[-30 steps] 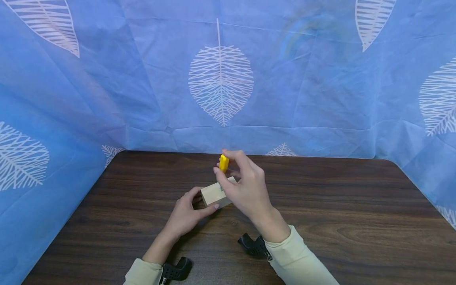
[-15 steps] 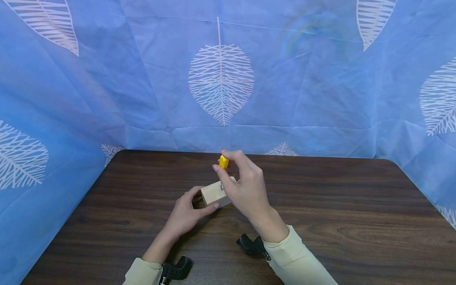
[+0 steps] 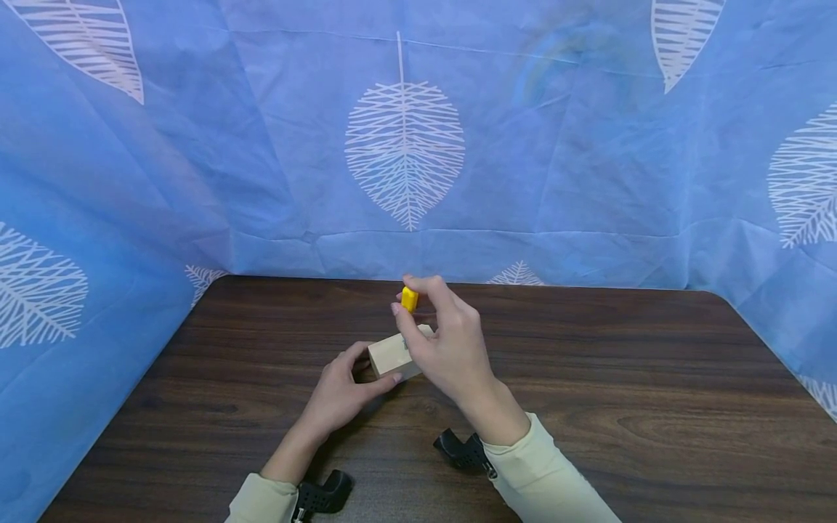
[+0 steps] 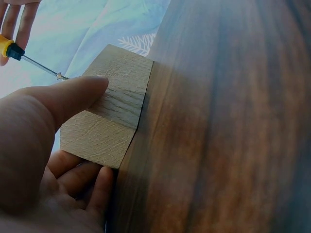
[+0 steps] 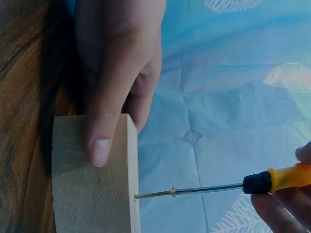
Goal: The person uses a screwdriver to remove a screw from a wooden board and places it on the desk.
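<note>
My left hand (image 3: 336, 392) grips a pale wooden block (image 3: 390, 356) against the dark table, thumb on the near side and fingers behind. Above the block, my right hand (image 3: 458, 356) pinches the yellow handle of a screwdriver (image 3: 409, 298) between thumb and fingers. In the right wrist view, the screwdriver's metal shaft (image 5: 209, 189) meets the head of a screw (image 5: 163, 194). The screw's tip is in the block's top face, and most of its thread shows outside the wood. From the head view, my right hand hides the shaft and part of the block.
The dark wood-grain table (image 3: 654, 378) extends around both hands. A blue cloth (image 3: 294, 145) with white leaf prints hangs behind and at the sides. Black wrist mounts (image 3: 327, 494) jut inward from both sleeves.
The yellow handle has turned slightly within my right fingers, and thumb and fingertips have shifted a little around it. My left hand and the block stay in place.
</note>
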The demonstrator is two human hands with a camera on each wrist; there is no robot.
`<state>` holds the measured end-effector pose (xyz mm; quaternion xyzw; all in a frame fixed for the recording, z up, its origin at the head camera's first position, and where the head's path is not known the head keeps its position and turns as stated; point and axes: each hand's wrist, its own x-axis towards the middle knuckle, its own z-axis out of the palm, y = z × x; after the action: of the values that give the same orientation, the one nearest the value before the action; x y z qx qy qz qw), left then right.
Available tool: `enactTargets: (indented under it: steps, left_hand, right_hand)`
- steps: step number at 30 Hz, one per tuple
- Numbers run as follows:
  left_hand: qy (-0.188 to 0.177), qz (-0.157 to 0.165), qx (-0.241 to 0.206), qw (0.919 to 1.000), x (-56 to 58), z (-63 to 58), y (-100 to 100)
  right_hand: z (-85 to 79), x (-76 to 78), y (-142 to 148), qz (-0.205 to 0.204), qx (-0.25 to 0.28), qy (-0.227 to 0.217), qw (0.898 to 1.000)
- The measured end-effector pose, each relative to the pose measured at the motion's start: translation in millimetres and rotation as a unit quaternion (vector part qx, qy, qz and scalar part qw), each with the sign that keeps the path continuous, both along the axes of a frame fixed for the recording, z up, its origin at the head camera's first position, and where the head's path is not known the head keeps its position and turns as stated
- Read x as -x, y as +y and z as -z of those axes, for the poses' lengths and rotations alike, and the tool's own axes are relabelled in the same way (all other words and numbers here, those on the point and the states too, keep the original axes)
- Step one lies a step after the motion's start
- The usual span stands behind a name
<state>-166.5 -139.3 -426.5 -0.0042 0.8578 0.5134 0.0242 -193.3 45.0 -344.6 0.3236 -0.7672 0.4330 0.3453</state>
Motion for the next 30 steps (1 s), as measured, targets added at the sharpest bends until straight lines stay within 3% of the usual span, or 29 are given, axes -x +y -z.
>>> enactTargets:
  steps: [10, 22, 30]
  left_hand:
    - [0.004, 0.002, -0.003, 1.0, 1.1, 0.2, 0.5]
    - [-0.002, -0.002, -0.007, 1.0, -0.8, 1.5, -1.6]
    - [0.003, 0.004, -0.005, 1.0, 0.0, 1.2, -0.9]
  right_hand:
    - [-0.3, 2.4, -0.2, 0.019, -0.001, 0.021, 1.0]
    - [-0.6, 1.1, -1.3, -0.019, 0.003, -0.019, 1.0]
    - [0.2, -0.2, -1.9, 0.014, -0.008, 0.013, 1.0]
